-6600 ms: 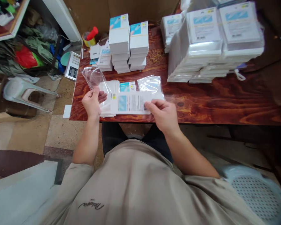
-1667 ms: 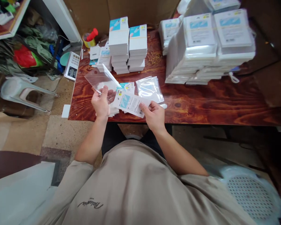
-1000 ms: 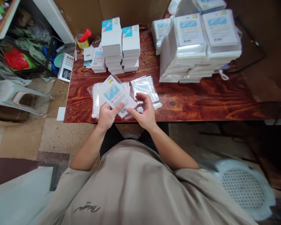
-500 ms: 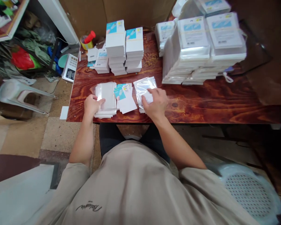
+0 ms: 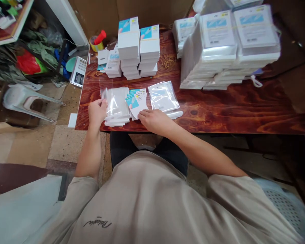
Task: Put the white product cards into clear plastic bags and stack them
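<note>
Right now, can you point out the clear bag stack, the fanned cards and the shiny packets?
Clear bag stack point(image 5: 117, 104), head view: middle of the top bag.
Fanned cards point(image 5: 139, 103), head view: face of the upper card.
Shiny packets point(image 5: 164, 97), head view: middle of the top packet.

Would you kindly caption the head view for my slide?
Left hand at clear plastic sleeves, right hand at printed cards on a wooden table.

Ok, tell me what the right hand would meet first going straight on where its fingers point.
Likely the loose cards at its fingers; beyond them, the clear sleeves, though depth is unclear.
</note>
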`<state>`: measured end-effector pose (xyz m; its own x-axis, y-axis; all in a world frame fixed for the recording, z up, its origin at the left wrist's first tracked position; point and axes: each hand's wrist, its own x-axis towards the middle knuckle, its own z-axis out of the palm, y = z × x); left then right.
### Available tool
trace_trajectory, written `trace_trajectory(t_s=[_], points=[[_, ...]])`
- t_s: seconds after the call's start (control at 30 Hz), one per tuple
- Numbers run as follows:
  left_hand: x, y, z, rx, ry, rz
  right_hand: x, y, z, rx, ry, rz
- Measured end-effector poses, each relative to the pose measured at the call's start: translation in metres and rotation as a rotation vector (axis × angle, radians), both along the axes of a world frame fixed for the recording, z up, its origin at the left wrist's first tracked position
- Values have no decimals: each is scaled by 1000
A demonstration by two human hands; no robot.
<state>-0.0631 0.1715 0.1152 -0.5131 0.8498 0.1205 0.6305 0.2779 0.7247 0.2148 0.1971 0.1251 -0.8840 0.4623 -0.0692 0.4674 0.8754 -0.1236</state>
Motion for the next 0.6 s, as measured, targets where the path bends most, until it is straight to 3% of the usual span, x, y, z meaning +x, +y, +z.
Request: trace_trajectory(t_s=[0.1, 0.23, 0.4, 0.6], points=[[8, 7, -9, 195, -396, 90, 5, -1, -12, 23, 77, -29], [18, 14, -15, 224, -682, 107, 14, -4, -30, 53, 188, -25], [23, 13, -16, 214, -741, 110, 14, -4, -29, 59, 259, -75], [19, 8, -23, 261, -678, 87, 9, 6, -28, 55, 241, -4]])
